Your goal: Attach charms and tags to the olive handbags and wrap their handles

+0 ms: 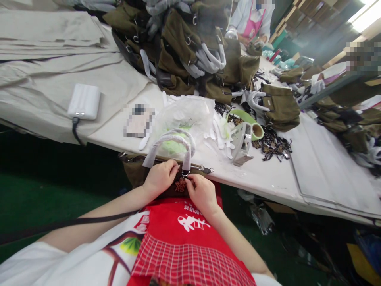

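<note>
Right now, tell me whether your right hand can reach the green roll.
Probably yes: the right hand is at the olive bag, but the green roll lies nearby, its top uncovered.

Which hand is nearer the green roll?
Right. The right hand, at the bag, lies left of the green roll; the left hand, at the same bag, is farther left.

White characters [194, 210] on apron [166, 230] (red), illegible

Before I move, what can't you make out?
All in the head view:
- Left hand and right hand: what their fingertips pinch, if anything; too small.
- Olive bag: lower part, behind red apron.
- Flat pinkish item: details, pixelated.
- Far worker: head, cut by top edge.
</note>
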A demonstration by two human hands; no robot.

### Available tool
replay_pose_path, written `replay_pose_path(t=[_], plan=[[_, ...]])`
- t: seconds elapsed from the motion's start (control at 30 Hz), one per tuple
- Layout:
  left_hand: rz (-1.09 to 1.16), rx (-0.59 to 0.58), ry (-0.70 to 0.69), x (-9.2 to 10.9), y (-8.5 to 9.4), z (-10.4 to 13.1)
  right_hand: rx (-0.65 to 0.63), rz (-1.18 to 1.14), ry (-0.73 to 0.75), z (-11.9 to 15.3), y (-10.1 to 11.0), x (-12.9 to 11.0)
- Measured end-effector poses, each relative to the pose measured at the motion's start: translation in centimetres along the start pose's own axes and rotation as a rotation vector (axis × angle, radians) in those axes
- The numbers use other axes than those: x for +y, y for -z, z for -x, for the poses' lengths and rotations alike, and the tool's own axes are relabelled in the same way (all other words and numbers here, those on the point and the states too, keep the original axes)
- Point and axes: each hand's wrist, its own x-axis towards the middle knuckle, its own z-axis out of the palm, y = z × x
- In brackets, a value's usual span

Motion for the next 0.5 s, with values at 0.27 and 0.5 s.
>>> replay_pose_path(t=[0.27, 0.5], plan=[[0.787, -0.113, 0.406, 0.2, -0.5, -1.3, -0.194, 0.325, 0.118, -1.5, 1.1, -1.0], [0.532, -0.081, 0.227, -0.1, 1.0, -0.9, -0.324, 0.513, 0.14, -3.1, 0.6, -1.9]])
